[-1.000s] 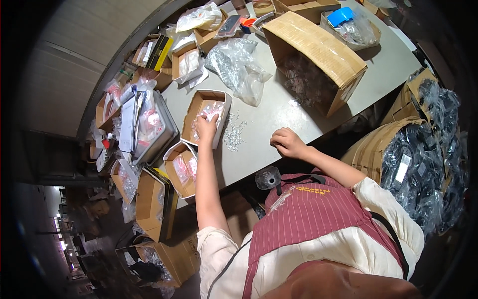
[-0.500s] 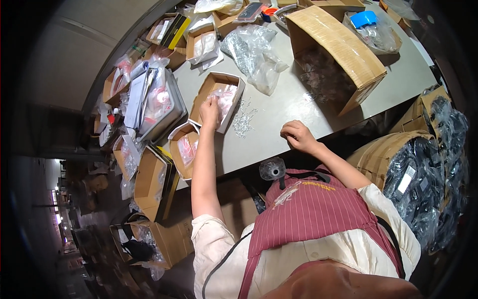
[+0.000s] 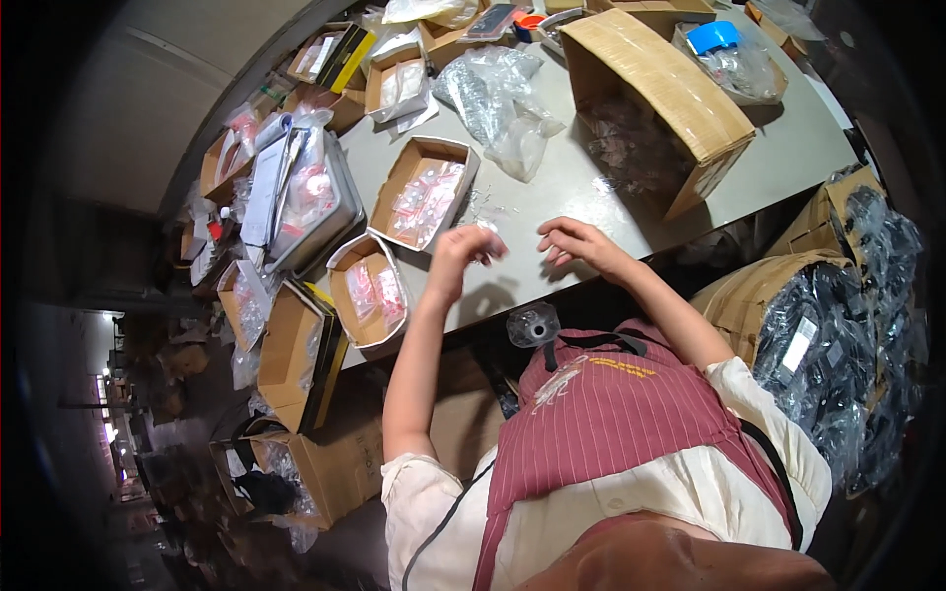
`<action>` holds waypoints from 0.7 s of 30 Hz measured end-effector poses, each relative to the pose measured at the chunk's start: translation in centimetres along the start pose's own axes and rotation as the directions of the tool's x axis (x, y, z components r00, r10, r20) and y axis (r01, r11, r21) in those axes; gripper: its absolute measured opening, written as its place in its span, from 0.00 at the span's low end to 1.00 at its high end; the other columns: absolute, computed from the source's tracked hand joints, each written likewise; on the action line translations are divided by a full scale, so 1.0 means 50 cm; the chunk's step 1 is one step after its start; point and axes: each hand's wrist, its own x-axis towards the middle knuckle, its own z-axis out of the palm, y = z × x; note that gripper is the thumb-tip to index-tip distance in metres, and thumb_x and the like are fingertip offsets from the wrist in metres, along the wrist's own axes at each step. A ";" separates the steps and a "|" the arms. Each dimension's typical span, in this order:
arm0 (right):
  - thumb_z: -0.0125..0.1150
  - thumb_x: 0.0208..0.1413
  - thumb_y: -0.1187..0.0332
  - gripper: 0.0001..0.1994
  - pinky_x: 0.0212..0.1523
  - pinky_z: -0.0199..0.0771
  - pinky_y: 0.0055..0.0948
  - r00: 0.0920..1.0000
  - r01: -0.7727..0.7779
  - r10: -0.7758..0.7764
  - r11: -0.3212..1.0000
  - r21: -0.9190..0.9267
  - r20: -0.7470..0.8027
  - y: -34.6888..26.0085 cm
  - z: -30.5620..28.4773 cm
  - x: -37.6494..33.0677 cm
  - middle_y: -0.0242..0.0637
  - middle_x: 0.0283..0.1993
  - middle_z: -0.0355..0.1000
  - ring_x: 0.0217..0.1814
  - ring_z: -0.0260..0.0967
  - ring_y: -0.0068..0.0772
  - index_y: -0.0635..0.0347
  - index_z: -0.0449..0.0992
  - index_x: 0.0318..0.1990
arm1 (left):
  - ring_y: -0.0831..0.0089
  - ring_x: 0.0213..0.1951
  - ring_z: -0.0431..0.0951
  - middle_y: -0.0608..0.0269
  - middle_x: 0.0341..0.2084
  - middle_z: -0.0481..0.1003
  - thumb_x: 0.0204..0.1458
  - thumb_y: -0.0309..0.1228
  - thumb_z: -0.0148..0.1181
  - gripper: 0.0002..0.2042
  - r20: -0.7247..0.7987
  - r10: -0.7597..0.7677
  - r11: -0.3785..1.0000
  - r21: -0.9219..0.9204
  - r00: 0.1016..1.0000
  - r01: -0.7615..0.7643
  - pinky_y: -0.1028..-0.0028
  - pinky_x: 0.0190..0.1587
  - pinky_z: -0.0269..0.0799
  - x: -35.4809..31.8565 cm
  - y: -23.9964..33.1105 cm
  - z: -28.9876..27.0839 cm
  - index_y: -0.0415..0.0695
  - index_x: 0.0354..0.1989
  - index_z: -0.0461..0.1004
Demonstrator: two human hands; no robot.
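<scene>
Over the near edge of the grey table, my left hand (image 3: 467,258) is bent with curled fingers, slightly blurred; what it holds, if anything, I cannot make out. Facing it across a small gap, my right hand (image 3: 581,246) has its fingers apart with nothing visible in them. Just beyond my left hand stands an open cardboard box (image 3: 463,189) with small clear bags (image 3: 427,205) marked in red. Loose small metal pieces (image 3: 483,209) lie beside that box, partly hidden by my left hand. A smaller box (image 3: 337,286) with pink-white bags (image 3: 374,294) stands left of my forearm.
A large open carton (image 3: 662,74) lies on its side at the far right, clear plastic inside. A plastic bag of metal parts (image 3: 498,98) rests behind. A grey bin (image 3: 347,197) with papers and bags stands left. Black wrapped goods (image 3: 818,345) fill cartons at right.
My left hand has left the bags in the cardboard box and come back toward me and right. My right hand has moved slightly left and away from me, its fingers spreading.
</scene>
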 end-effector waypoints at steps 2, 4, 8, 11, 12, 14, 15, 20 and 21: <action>0.59 0.67 0.62 0.21 0.45 0.77 0.25 0.994 0.021 -0.022 1.000 0.011 0.105 -0.056 0.046 -0.016 0.35 0.49 0.74 0.45 0.73 0.22 0.62 0.68 0.62 | 0.79 0.29 0.74 0.65 0.26 0.80 0.60 0.35 0.58 0.13 0.082 -0.018 0.994 0.111 0.996 0.009 0.77 0.35 0.69 -0.023 -0.028 0.046 0.39 0.30 0.81; 0.64 0.63 0.69 0.16 0.39 0.76 0.23 0.992 0.098 -0.099 0.995 0.019 0.076 -0.054 0.055 -0.021 0.32 0.39 0.75 0.37 0.74 0.21 0.63 0.73 0.55 | 0.82 0.26 0.74 0.67 0.23 0.79 0.60 0.34 0.60 0.12 0.091 -0.020 0.953 0.303 0.996 -0.009 0.77 0.31 0.69 -0.034 -0.043 0.073 0.37 0.32 0.82; 0.63 0.59 0.74 0.08 0.32 0.74 0.22 0.981 0.187 -0.190 0.981 -0.058 -0.040 -0.052 0.061 -0.032 0.30 0.30 0.74 0.31 0.72 0.19 0.65 0.76 0.44 | 0.81 0.27 0.74 0.66 0.23 0.80 0.61 0.33 0.60 0.12 0.047 0.009 0.936 0.351 0.999 -0.025 0.77 0.31 0.68 -0.048 -0.040 0.103 0.37 0.32 0.81; 0.62 0.60 0.73 0.06 0.32 0.74 0.23 0.954 0.263 -0.284 0.945 -0.192 -0.090 -0.032 0.074 -0.029 0.31 0.29 0.75 0.30 0.73 0.18 0.64 0.76 0.43 | 0.81 0.30 0.77 0.63 0.28 0.81 0.60 0.31 0.63 0.09 -0.060 0.133 0.922 0.373 0.989 -0.101 0.76 0.35 0.72 -0.053 -0.051 0.116 0.36 0.39 0.79; 0.62 0.60 0.73 0.06 0.31 0.75 0.23 0.958 0.249 -0.276 0.934 -0.255 -0.075 -0.041 0.082 -0.035 0.33 0.29 0.77 0.29 0.74 0.19 0.64 0.76 0.42 | 0.81 0.31 0.77 0.64 0.30 0.81 0.61 0.30 0.62 0.08 -0.070 0.107 0.946 0.314 0.992 -0.080 0.78 0.36 0.72 -0.058 -0.049 0.118 0.37 0.40 0.78; 0.61 0.59 0.73 0.06 0.30 0.77 0.25 0.970 0.215 -0.238 0.936 -0.278 -0.049 -0.053 0.094 -0.046 0.35 0.30 0.79 0.29 0.78 0.23 0.64 0.77 0.41 | 0.80 0.33 0.78 0.64 0.30 0.81 0.62 0.27 0.61 0.06 -0.102 0.118 0.943 0.323 0.988 -0.079 0.79 0.36 0.72 -0.068 -0.043 0.122 0.36 0.39 0.77; 0.61 0.59 0.73 0.05 0.31 0.78 0.25 0.972 0.212 -0.230 0.939 -0.272 -0.038 -0.053 0.095 -0.047 0.35 0.30 0.79 0.29 0.79 0.25 0.65 0.77 0.41 | 0.80 0.33 0.78 0.64 0.30 0.81 0.62 0.27 0.61 0.06 -0.087 0.131 0.941 0.325 0.988 -0.096 0.79 0.36 0.72 -0.076 -0.036 0.126 0.36 0.39 0.77; 0.64 0.59 0.70 0.07 0.31 0.78 0.26 0.998 0.060 -0.050 0.920 -0.388 0.034 -0.091 0.093 -0.063 0.35 0.28 0.79 0.29 0.78 0.24 0.65 0.79 0.39 | 0.80 0.31 0.78 0.63 0.27 0.80 0.60 0.24 0.61 0.05 -0.115 0.231 0.852 0.504 0.966 -0.143 0.78 0.36 0.74 -0.092 -0.022 0.140 0.34 0.36 0.77; 0.64 0.59 0.70 0.07 0.31 0.77 0.26 0.998 0.050 -0.029 0.909 -0.413 0.057 -0.097 0.094 -0.064 0.35 0.27 0.78 0.28 0.78 0.24 0.65 0.79 0.39 | 0.80 0.31 0.78 0.63 0.27 0.80 0.60 0.24 0.61 0.05 -0.107 0.239 0.849 0.506 0.965 -0.154 0.78 0.36 0.74 -0.094 -0.020 0.140 0.34 0.36 0.77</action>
